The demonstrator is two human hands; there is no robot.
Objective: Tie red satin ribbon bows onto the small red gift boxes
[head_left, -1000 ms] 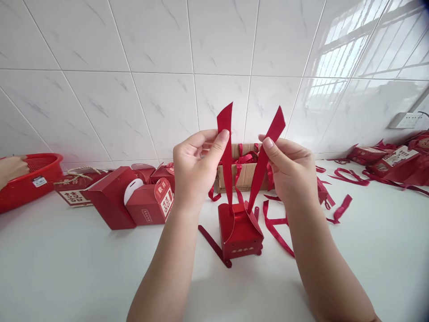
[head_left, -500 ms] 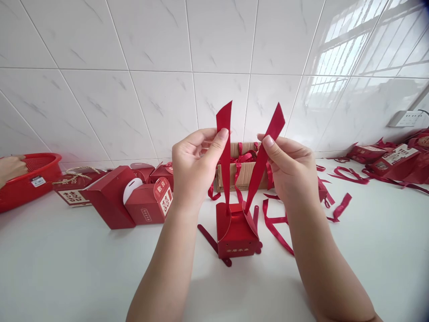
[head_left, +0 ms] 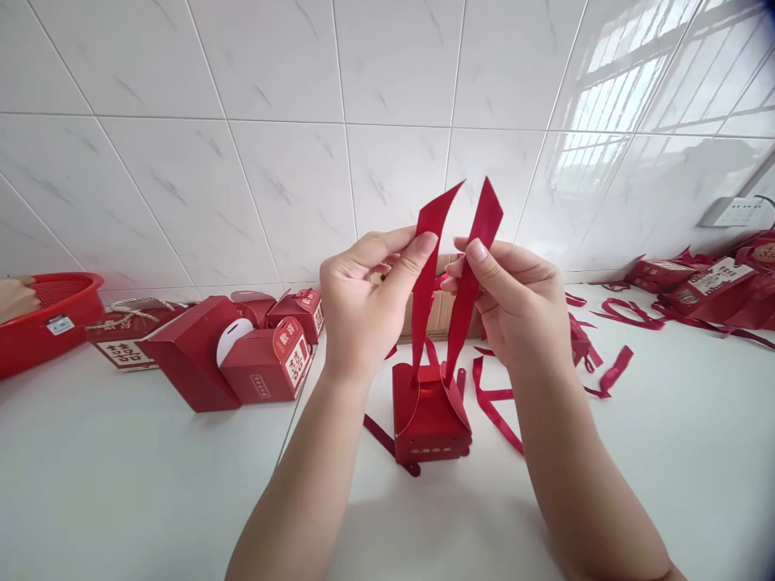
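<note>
A small red gift box [head_left: 432, 424] with gold lettering stands upright on the white table in front of me. Out of its top rise two ends of a red ribbon [head_left: 425, 298], both with slanted cut tips. My left hand [head_left: 369, 298] pinches one end between thumb and fingers. The other end is pinched in my right hand [head_left: 521, 298], a short gap away. Both ends stretch up from the box, whose curved flaps are folded together at the top. Dark red strips [head_left: 387, 440] lie on the table beside and partly under the box.
Several red boxes [head_left: 260, 375] and a red plastic basket [head_left: 54, 319] stand to the left; a person's hand [head_left: 15, 300] is in the basket. Behind my hands is a cardboard box [head_left: 445, 319]. Loose ribbons [head_left: 496, 415] and more red boxes [head_left: 714, 282] lie to the right.
My left hand has moved right with its ribbon end, so the two ends are closer together. My right hand has shifted slightly left. The view has moved a little.
</note>
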